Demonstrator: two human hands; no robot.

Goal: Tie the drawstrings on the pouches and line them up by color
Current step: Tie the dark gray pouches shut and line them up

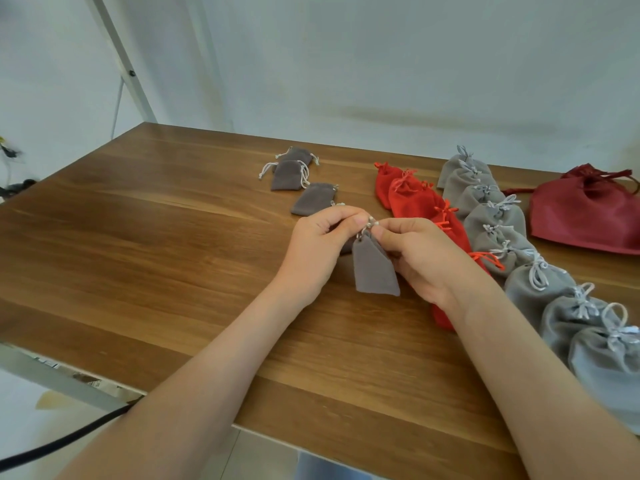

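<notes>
Both bare forearms come in from the lower edge and angle toward each other, so that the hands meet near the middle of the view. The left hand has its fingers curled, with thumb and forefinger pinching the pale drawstring at the mouth of a small grey-brown pouch that hangs below. The right hand faces it almost fingertip to fingertip, thumb and forefinger pinching the same drawstring, its other fingers curled in beside the pouch's right edge.
</notes>
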